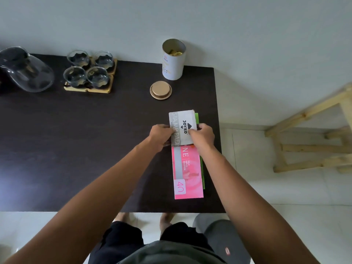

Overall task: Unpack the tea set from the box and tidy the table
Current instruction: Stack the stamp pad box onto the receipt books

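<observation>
Gripping a grey stamp-pad box (182,128) from both sides: left hand (160,134) curling round its left edge, right hand (204,134) curling round its right edge. Resting on a pink booklet (188,174), itself lying over a green sheet (196,117), near the right edge of the dark bench (76,149). Standing at the far left: a glass jug (26,70), beside four glass cups (89,70) sitting on wooden coasters (99,90). Standing open at the far edge: a white tin (173,60), with its gold lid (161,90) lying just in front. Showing beyond: a pale wall, tiled floor (285,187) and a wooden frame (308,138) to the right.
</observation>
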